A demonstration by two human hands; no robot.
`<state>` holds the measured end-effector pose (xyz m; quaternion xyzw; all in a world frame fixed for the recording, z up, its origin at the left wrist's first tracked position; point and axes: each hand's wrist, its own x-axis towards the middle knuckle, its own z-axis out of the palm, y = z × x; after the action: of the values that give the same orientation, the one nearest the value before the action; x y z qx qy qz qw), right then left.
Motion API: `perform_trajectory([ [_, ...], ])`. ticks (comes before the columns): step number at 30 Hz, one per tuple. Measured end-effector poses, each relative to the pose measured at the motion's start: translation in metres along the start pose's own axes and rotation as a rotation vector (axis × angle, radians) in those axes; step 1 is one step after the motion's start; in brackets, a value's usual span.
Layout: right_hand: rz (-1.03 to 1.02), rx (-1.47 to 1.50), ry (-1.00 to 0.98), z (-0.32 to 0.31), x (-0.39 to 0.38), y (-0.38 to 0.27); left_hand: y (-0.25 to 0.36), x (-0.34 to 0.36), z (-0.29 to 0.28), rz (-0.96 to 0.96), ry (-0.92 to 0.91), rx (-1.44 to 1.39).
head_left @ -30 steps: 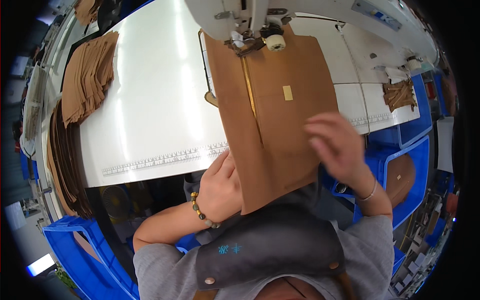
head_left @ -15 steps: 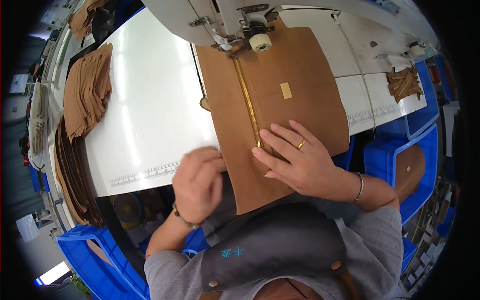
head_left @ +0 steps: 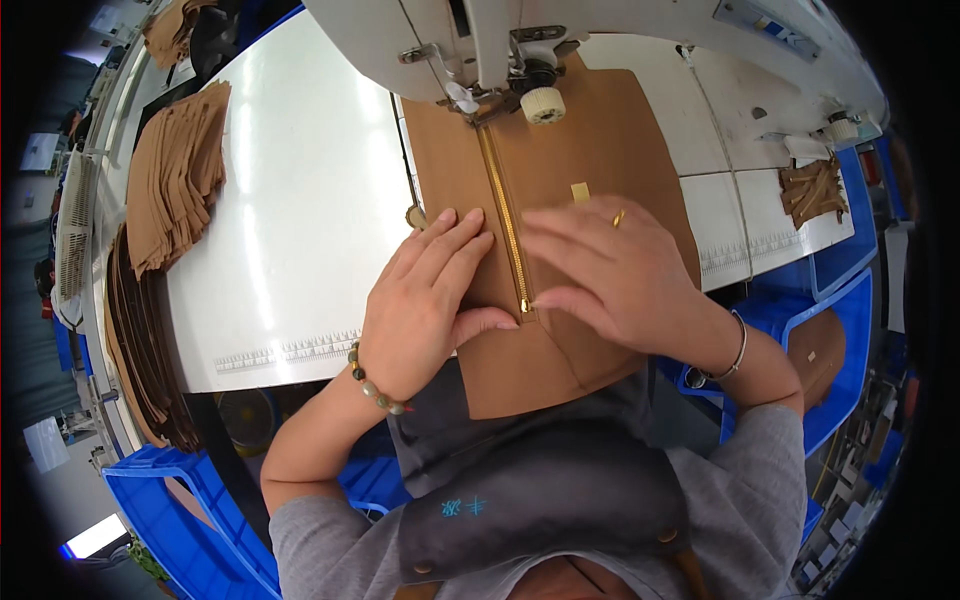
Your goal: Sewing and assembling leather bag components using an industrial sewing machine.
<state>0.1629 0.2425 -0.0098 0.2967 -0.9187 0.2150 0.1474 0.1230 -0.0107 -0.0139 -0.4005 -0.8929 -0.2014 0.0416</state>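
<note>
A tan leather-like panel (head_left: 645, 135) lies on the white worktable (head_left: 290, 200), its near end hanging over the edge toward my lap. Down its middle runs a gold zipper (head_left: 506, 205), with the slider (head_left: 525, 305) at the near end. The far end of the zipper sits under the sewing machine's needle area (head_left: 482, 108). My left hand (head_left: 425, 290) lies flat on the panel left of the zipper, fingers stretched, thumb close to the slider. To the right of the zipper, my right hand (head_left: 625, 275) is over the panel with fingers extended, slightly blurred. A small gold rectangle (head_left: 580, 192) is partly hidden by it.
Stacked brown pieces (head_left: 180, 180) lie at the table's left, with darker strips (head_left: 150, 350) hanging over the edge. Small brown pieces (head_left: 812, 193) are at the right. Blue bins stand at the right (head_left: 840, 370) and lower left (head_left: 190, 520).
My left hand has moved from the panel's left edge onto the panel and opened flat. My right hand has lifted or turned a little, its fingers shifting up along the zipper.
</note>
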Motion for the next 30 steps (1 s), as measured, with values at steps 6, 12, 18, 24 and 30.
perform_trajectory([
  [6,-0.053,-0.104,-0.072,0.008,0.014,0.008,0.001,-0.001,0.007,-0.041,0.069,-0.055],
  [12,-0.094,-0.14,-0.109,0.005,0.018,0.009,0.005,0.003,0.006,-0.017,0.019,-0.009],
  [18,-0.102,-0.118,-0.166,-0.002,0.019,0.015,0.012,0.009,0.003,-0.02,-0.047,0.061],
  [24,-0.114,-0.127,-0.171,-0.002,0.019,0.016,0.011,0.016,-0.001,-0.001,-0.057,0.075],
  [30,-0.109,-0.144,-0.17,0.002,0.023,0.021,0.004,0.024,-0.004,0.016,-0.049,0.12],
])
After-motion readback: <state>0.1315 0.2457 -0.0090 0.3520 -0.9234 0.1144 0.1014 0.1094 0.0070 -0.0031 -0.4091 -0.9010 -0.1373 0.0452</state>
